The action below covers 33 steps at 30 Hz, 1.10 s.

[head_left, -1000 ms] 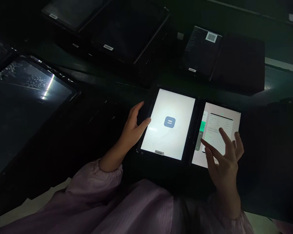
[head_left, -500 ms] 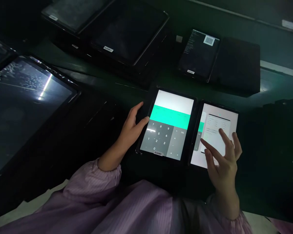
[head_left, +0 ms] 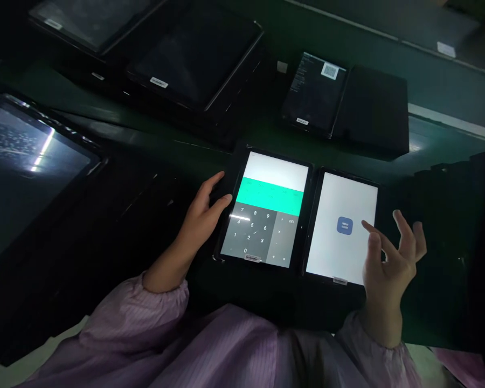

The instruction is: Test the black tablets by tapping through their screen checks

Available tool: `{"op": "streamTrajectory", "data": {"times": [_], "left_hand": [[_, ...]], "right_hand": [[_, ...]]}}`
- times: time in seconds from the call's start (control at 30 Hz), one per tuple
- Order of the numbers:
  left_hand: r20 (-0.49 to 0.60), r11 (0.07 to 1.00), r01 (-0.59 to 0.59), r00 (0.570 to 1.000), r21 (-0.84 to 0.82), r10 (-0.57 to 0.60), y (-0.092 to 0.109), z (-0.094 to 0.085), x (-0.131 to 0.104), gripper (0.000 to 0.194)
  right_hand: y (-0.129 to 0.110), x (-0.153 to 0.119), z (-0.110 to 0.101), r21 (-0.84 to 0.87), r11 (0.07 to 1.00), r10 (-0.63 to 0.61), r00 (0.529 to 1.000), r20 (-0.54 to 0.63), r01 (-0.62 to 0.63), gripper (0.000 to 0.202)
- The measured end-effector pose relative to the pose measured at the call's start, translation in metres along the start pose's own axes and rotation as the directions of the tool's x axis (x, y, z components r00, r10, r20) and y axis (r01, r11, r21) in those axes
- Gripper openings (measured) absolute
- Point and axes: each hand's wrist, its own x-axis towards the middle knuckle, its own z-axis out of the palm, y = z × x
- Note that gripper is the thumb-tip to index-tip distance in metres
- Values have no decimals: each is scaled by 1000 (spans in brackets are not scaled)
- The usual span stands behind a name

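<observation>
- Left hand [head_left: 200,216]: thumb and fingers apart, thumb against the calculator tablet [head_left: 262,210] beside it.
- Right hand [head_left: 392,264]: fingers splayed, index pointing over the white-screened tablet [head_left: 334,237]; contact unclear.

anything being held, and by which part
Left grip: thumb at left edge of the keypad tablet; actual hold cannot be told. Right grip: nothing held.

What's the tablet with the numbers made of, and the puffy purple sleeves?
Tablet with the numbers: probably smooth, glossy glass in front, since a bright streak reflects there; its black rim could be plastic or metal. Purple sleeves: soft-looking cloth, judging by wrinkles and gathered ends.
</observation>
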Motion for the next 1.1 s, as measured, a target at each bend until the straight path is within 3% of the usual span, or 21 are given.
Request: {"op": "streamTrajectory", "data": {"times": [0.17,0.47,0.6,0.7,0.93,1.1], "left_hand": [[-33,999,-27,999,-37,26,-1,-1,6,54],[-83,997,-66,995,-40,63,2,3,11,48],[-123,997,-75,990,-25,72,4,4,14,41],[-141,996,-85,987,-10,83,3,4,15,40],[-155,993,-115,982,-9,112,-2,5,19,40],[-158,993,-116,981,-1,115,-3,5,18,38]], "right_hand": [[10,9,7,-29,999,-35,999,-24,34,22],[16,7,7,7,999,49,999,-11,-49,23],[12,9,7,5,1000,2,1000,-20,-2,20],[10,8,6,-20,999,-37,999,37,38,21],[13,7,2,-80,982,168,986,-25,-169,40],[7,7,5,-34,997,66,997,51,-65,32]]}}
